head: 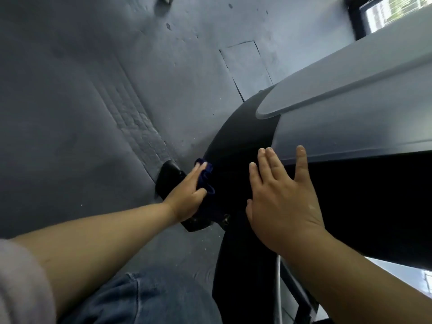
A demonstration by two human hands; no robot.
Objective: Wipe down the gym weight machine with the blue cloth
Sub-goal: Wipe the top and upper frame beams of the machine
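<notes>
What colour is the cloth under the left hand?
The bunched soft cloth is dark navy blue, seen in the head view.

Dark blue cloth (207, 181), bunched against the weight machine's (238, 146) curved black shroud, grey panel above

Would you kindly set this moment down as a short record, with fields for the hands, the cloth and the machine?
left hand: holds the blue cloth against the machine's black cover
right hand: flat on the black cover, fingers spread, fingertips at the grey panel
blue cloth: bunched under the left hand, at the cover's curved edge
floor: dark matting
</notes>
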